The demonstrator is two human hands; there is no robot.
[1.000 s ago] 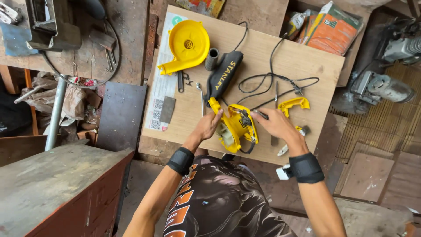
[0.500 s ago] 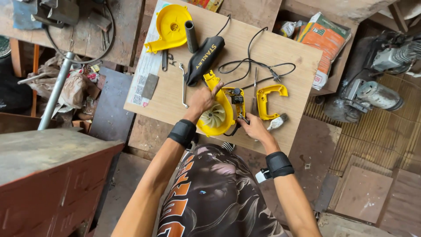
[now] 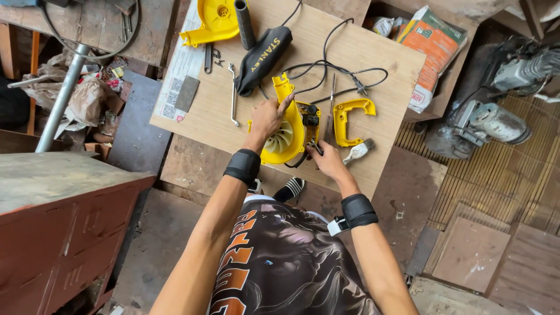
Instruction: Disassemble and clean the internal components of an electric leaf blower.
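Blower (image 3: 284,135), casing off, fan exposed: left hand (image 3: 267,116) grips housing, right hand (image 3: 326,161) pinches wiring; handle cover (image 3: 350,119) unfitted.

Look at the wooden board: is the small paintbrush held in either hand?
No, the paintbrush lies on the board, apart from both hands gripping the yellow blower housing.

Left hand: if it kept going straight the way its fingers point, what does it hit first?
Likely the black dust bag. The left hand rests on the yellow blower housing, fingers pointing up the wooden board; depth is hard to judge.
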